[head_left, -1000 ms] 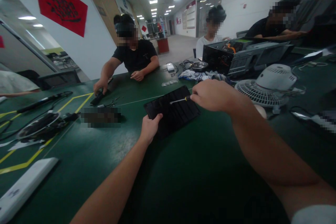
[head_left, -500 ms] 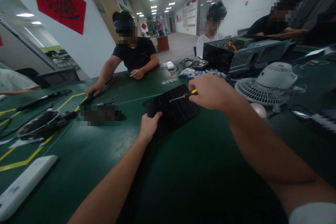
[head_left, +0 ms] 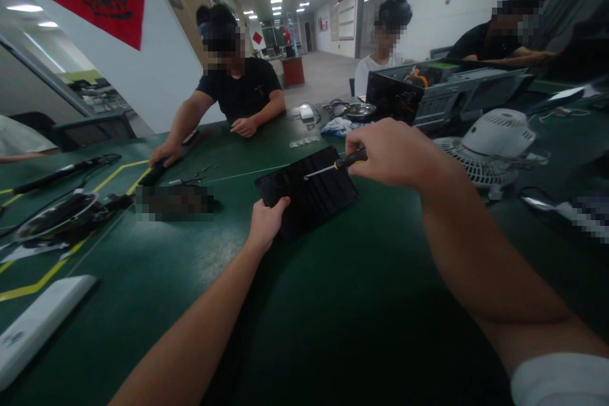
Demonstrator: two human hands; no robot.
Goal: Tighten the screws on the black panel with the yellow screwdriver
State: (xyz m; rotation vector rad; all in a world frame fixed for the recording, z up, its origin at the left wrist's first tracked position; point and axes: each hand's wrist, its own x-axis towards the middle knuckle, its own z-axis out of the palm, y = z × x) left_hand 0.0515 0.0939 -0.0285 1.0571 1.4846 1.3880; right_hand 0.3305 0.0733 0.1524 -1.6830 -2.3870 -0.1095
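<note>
A flat black rectangular panel [head_left: 316, 198] with ridges or slots lies tilted in front of me on the green table. My left hand [head_left: 267, 222] grips its left edge, thumb on top and fingers underneath, mostly hidden. Above the panel, my right hand [head_left: 387, 151] is closed around the black and yellow handle of a screwdriver [head_left: 341, 163]. Its thin metal shaft points left and down, with the tip over the middle of the panel. Whether the tip touches the surface I cannot tell.
A white fan [head_left: 495, 139] and an opened computer case [head_left: 428, 92] stand at right. A metal dish [head_left: 360, 111] is farther back. At left are a blurred-out object [head_left: 175, 201], cables and a white box [head_left: 45, 323]. Across the table, a person's hand [head_left: 166, 153] touches a black object.
The screwdriver handle has turned, showing less yellow, and my right hand's grip has shifted slightly. My left hand keeps its hold on the panel. The whole view has moved a little.
</note>
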